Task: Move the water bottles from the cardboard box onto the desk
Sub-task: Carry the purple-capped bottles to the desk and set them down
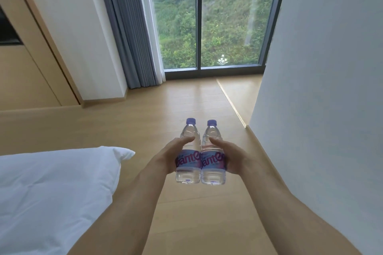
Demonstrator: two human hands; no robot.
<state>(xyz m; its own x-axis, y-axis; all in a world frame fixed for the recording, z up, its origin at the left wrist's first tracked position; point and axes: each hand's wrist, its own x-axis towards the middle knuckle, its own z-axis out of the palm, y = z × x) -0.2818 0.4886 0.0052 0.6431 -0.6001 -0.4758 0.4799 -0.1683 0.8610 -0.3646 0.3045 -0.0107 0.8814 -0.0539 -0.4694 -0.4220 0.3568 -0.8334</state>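
Note:
Two clear water bottles with purple caps and purple-and-white labels are held upright side by side above the wooden floor. My left hand (pixel 169 156) grips the left bottle (pixel 188 174) around its middle, thumb across the front. My right hand (pixel 230 156) grips the right bottle (pixel 213 175) the same way. The two bottles touch along their sides. Neither a cardboard box nor a desk is in view.
A white duvet corner (pixel 51 192) lies at the lower left. A white wall (pixel 323 99) runs along the right. Ahead are a floor-to-ceiling window (pixel 209 27), a grey curtain (pixel 130 37) and a light wooden floor (pixel 176 101). Wooden panelling (pixel 24 68) stands at the left.

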